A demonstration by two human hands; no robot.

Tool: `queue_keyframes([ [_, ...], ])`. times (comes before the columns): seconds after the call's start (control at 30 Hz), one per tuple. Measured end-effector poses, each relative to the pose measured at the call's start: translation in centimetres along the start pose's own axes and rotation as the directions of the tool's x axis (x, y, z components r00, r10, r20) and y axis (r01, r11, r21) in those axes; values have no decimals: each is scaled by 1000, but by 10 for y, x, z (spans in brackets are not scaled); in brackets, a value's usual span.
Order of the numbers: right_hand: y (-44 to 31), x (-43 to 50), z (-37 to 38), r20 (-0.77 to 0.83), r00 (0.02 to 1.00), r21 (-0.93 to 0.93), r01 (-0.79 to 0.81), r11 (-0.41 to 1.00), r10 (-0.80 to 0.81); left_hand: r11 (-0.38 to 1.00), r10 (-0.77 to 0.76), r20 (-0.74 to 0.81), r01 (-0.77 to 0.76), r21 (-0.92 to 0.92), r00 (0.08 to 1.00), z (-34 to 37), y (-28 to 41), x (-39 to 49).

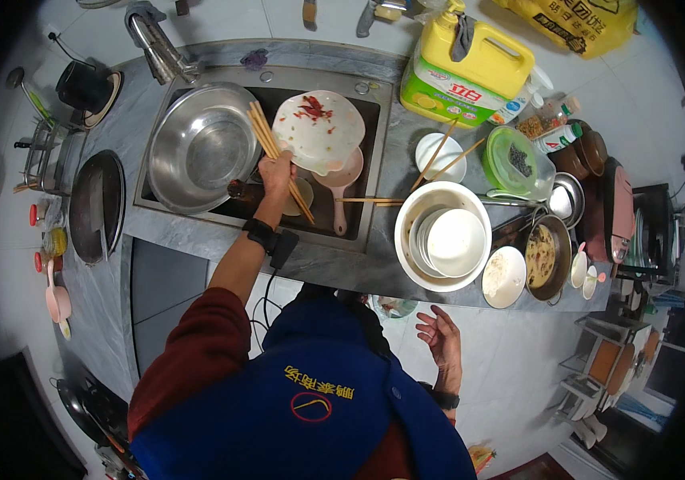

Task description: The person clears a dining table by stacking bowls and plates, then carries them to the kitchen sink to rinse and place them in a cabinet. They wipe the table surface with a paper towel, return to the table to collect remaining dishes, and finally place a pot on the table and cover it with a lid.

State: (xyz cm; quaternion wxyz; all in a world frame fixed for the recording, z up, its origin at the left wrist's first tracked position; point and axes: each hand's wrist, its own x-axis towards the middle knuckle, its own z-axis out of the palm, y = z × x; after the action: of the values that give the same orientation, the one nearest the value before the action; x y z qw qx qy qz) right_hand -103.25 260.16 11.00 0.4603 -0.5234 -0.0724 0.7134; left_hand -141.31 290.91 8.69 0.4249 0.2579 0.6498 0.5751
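My left hand is over the sink, closed around a bundle of wooden chopsticks. Right beside it lies a white plate with red food scraps; I cannot tell whether my fingers touch it. A large stainless steel basin fills the sink's left side. Partly under the plate sits a pink bowl with a handle. Another pale bowl shows behind the chopsticks. My right hand hangs in front of the counter edge, fingers apart, holding nothing.
Right of the sink stand a white basin with stacked bowls, a white bowl with chopsticks, a food-streaked bowl and a pan. Behind them is a yellow detergent jug. The faucet rises at the back left.
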Motion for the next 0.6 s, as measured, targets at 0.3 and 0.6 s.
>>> queue_keyframes([
  [0.3, 24, -14, -3, -40, 999, 35, -21, 999, 23, 965, -162, -57, 170, 200, 985, -14, -28, 6],
  [0.6, 12, -37, 28, 14, 992, -165, -119, 979, 123, 924, -365, -4, 363, 118, 931, -8, -70, 32],
])
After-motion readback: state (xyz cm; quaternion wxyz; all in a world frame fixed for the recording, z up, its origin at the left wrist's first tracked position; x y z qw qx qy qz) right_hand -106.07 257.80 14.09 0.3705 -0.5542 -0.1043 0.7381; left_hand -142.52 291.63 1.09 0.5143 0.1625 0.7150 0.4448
